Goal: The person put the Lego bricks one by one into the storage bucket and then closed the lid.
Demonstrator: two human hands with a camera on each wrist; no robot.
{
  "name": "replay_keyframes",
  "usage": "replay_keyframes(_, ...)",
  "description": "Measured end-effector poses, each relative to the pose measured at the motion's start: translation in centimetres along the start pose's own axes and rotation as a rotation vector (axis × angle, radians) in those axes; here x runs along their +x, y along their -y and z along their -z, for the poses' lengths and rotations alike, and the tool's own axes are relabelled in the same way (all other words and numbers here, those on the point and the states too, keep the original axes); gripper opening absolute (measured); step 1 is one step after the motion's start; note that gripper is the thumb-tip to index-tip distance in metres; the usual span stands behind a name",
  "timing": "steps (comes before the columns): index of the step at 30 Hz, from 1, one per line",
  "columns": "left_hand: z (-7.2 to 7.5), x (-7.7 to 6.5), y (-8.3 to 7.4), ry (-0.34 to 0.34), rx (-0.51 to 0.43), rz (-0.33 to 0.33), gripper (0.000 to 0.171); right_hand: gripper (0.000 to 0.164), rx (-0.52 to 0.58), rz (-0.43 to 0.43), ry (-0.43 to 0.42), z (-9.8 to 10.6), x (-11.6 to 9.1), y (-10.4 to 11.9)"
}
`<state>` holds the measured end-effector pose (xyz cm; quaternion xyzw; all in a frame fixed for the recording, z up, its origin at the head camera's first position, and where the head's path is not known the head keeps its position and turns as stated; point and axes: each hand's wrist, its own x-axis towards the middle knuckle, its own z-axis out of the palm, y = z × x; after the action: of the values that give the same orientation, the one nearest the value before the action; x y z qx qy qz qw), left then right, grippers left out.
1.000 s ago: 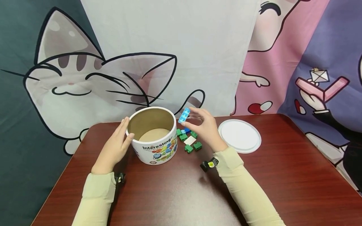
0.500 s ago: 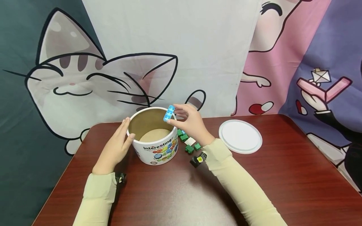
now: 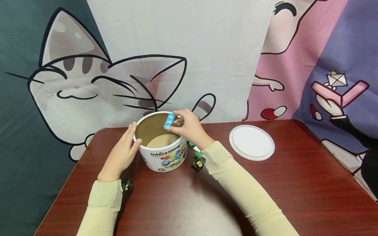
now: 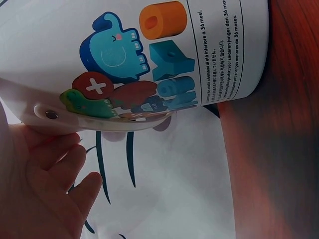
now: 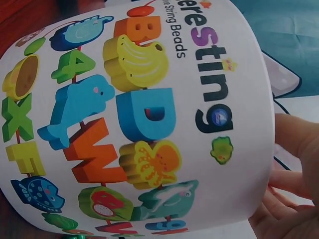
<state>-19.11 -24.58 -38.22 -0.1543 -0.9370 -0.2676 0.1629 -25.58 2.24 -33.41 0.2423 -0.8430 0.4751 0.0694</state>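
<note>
Table (image 3: 165, 203): tan-bottomed bucket (image 3: 153, 161), right hand (image 3: 191, 128) pinching 1 blue block (image 3: 169, 121) over it.

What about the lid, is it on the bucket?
No, the lid lies on the table, apart from the open bucket.
</note>
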Motion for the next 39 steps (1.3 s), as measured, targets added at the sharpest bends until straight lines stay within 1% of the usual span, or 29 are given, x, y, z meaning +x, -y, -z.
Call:
replay_keyframes(3,0.0,0.1,0.0,0.002,-0.002,0.003,0.069,0.061,-0.008,-0.007,0.008,-0.1,0.0,0.0)
replay_keyframes(6,0.0,0.2,0.0,0.0,-0.002,0.001,0.069,0.054,0.005,0.004,-0.003,0.0,-0.2,0.0)
replay_keyframes(9,0.0,0.3,0.0,-0.006,0.004,-0.004,0.069,0.046,0.02,0.038,-0.024,0.2,-0.5,0.0)
replay_keyframes(16,0.2,0.5,0.0,-0.007,0.009,-0.014,0.07,0.031,0.076,0.157,-0.082,1.1,-1.4,-0.3)
replay_keyframes(21,0.2,0.5,-0.1,0.0,0.01,-0.014,0.069,0.023,0.107,0.182,-0.142,2.2,-2.3,-0.7)
replay_keyframes(24,0.2,0.4,-0.2,0.006,0.006,-0.007,0.068,0.02,0.113,0.168,-0.161,2.9,-2.9,-1.1)
replay_keyframes(27,0.1,0.3,-0.2,0.01,0.009,0.002,0.069,0.017,0.117,0.135,-0.168,3.5,-3.7,-1.6)
replay_keyframes(30,0.0,0.2,-0.1,0.013,0.009,0.009,0.069,0.015,0.095,0.097,-0.167,4.2,-4.4,-2.3)
replay_keyframes(35,-0.1,0.1,0.1,0.006,0.007,0.009,0.069,0.017,0.02,0.014,-0.146,5.0,-5.5,-3.7)
replay_keyframes(39,-0.1,0.1,0.1,0.0,0.005,0.006,0.068,0.018,-0.015,-0.054,-0.105,5.3,-6.1,-4.9)
